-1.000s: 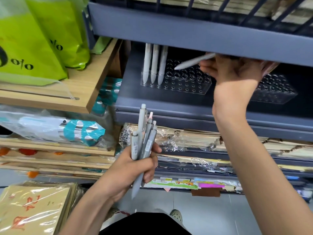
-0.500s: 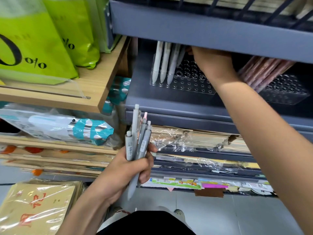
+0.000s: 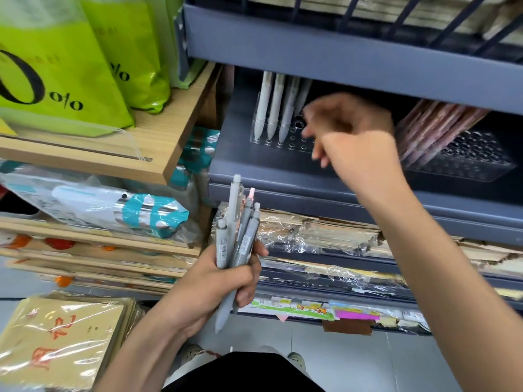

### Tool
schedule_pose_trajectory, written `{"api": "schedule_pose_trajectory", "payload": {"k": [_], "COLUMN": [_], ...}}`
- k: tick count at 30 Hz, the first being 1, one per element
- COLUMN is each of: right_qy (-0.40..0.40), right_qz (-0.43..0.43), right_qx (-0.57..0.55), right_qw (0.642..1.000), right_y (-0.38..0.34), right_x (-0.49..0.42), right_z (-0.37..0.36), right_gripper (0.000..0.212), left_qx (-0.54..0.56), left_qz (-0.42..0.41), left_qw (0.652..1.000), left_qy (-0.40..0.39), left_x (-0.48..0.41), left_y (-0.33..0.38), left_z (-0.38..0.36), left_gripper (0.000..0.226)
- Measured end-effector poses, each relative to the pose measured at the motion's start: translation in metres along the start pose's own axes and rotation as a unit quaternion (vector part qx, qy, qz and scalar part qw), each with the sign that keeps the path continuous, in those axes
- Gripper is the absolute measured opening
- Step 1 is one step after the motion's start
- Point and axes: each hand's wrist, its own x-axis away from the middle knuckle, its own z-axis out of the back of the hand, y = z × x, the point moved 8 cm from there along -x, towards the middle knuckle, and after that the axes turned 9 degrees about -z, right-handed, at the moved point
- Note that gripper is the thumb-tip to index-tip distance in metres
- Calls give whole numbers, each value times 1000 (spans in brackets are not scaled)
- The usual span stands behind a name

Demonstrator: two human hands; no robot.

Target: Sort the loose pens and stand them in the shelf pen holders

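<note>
**A:** Where are the loose pens found?

**B:** A bundle of grey pens [image 3: 236, 241] is held upright in the left hand [image 3: 223, 281], below the front edge of the grey shelf [image 3: 283, 174]. One pink-topped pen is seen among them. The fingers are wrapped tightly round the barrels, and the thumb is pressed against them from the right. The pen tips stick out beneath the fist.

**A:** And the right hand?

**B:** The right hand [image 3: 351, 137] is raised over the shelf, in front of the clear pen holder [image 3: 285, 142] at the left end. It is blurred. The fingers are seen loosely bent and slightly apart, pointing down, and nothing is seen held in them. Whether the holder is touched cannot be told.

**A:** What is stood in that holder?

**B:** White pens [image 3: 273, 108] are stood tip-down in its front left holes, side by side and leaning back a little. One more is partly hidden behind the hand.

**A:** What else is carried by the shelf?

**B:** A second clear holder [image 3: 469, 165] is set toward the right end, well apart from the first. Pinkish pens [image 3: 435, 128] are leant in its left side, tilted to the right.

**A:** And beside it?

**B:** Green bags [image 3: 70, 66] are stood on a wooden shelf [image 3: 178, 131] to the left.
</note>
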Motion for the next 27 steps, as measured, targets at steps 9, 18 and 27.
{"api": "schedule_pose_trajectory", "payload": {"k": [9,18,27], "right_qy": [-272,-249,53], "right_qz": [57,5,75], "right_qx": [-23,-166,-319], "right_qw": [960,954,943], "right_y": [21,43,29], "right_x": [63,58,8], "right_z": [-25,3,70], "right_gripper": [19,17,3], "left_qx": [7,5,27], "left_qz": [10,27,35], "left_qw": [999,996,999], "left_qy": [-48,-82,-10], "left_x": [-11,-20,-10], "left_y": [-17,-28,-32], "left_z": [-37,-61,-47], "left_gripper": [29,29,35]}}
